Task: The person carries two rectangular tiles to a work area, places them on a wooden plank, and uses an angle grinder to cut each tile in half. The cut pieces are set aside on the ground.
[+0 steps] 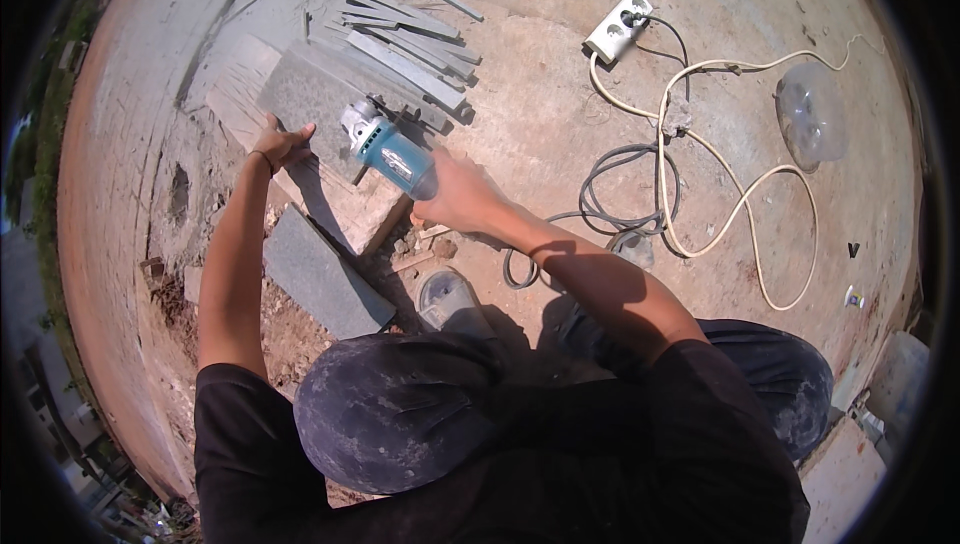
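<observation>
My right hand [455,194] is wrapped round the body of a teal angle grinder [400,159], whose silver head sits over a grey stone slab [305,84]. Pale dust blurs the disc and slab. My left hand [280,144] grips the slab's near left edge. The slab rests on a pale concrete block [350,229]. A second, darker grey slab [325,274] lies nearer me, beside the block and on broken rubble.
Several narrow grey strips [410,44] lie beyond the slab. A white power strip [615,29] with plugs, coiled dark cable [625,184] and cream cord [760,174] spread rightward. A clear plastic bag [810,114] lies far right. My sandalled foot [445,299] is below the block.
</observation>
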### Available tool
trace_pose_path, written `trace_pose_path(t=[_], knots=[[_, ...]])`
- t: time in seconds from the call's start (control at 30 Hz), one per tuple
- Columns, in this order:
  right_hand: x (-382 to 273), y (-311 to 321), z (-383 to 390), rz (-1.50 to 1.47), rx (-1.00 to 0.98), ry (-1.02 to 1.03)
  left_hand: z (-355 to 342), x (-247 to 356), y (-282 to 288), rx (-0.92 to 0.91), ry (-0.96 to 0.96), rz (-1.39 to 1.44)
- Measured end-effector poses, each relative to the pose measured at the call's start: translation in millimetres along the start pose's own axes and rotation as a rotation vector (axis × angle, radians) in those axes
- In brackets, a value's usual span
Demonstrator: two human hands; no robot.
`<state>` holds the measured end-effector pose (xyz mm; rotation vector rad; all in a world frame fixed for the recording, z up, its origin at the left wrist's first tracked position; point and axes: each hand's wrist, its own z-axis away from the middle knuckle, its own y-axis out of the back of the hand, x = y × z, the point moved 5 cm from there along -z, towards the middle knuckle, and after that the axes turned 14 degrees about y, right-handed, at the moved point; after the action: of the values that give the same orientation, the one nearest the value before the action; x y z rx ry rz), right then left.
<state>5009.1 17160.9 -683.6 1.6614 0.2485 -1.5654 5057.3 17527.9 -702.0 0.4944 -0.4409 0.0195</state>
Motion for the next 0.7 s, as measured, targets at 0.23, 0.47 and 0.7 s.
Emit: trace_pose_path(t=[0.23,0.47,0.7], knots=[[0.9,1.1,3.2,-0.016,0.008,0.007,1.5,4.0,-2.5,0.084,-0.067,-0.031],[2.2,1.4,3.3,0.018,-0.018,-0.031,6.0,2.2,-4.2,0.059,0.007,-0.007],[-0.4,0.1,6.0,-0.002,-0.022,-0.027,5.5,2.7,-4.5,0.084,-0.038,-0.047]])
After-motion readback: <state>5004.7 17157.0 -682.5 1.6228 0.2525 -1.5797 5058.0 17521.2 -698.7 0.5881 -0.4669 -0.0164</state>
